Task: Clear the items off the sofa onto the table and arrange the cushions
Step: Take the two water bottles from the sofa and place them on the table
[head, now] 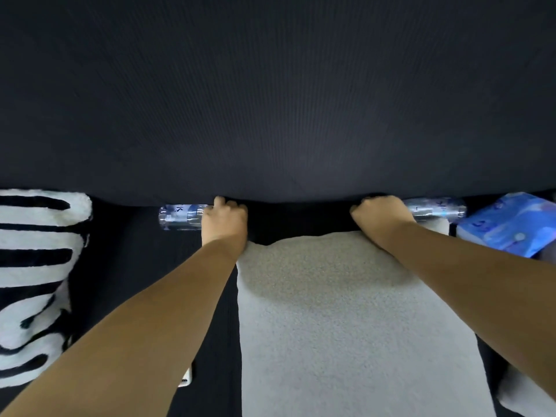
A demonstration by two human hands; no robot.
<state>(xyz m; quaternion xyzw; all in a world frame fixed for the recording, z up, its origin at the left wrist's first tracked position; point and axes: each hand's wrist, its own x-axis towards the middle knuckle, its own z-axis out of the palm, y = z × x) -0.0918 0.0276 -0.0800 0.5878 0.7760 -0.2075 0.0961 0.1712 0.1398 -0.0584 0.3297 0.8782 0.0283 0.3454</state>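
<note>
Sofa (270, 100) fills most of what I see from the head camera — its dark ribbed backrest takes up the whole upper half, and the dark seat runs below it. On the seat in the middle lies a grey cushion (346, 326), flat, reaching from the near edge almost to the backrest. At far left sits a black-and-white striped cushion (33, 281), well apart from the grey one. At far right I see a blue plastic pack (508, 227) against the backrest. Two clear water bottles lie on their sides along the crease under the backrest: the left bottle (180, 217) and the right bottle (436, 208), the latter just beside the blue pack. My left hand (224, 219) is curled around the left bottle's end, fingers wrapped over it. My right hand (382, 212) is fisted on the near end of the right bottle — both grips look closed on the bottles.
</note>
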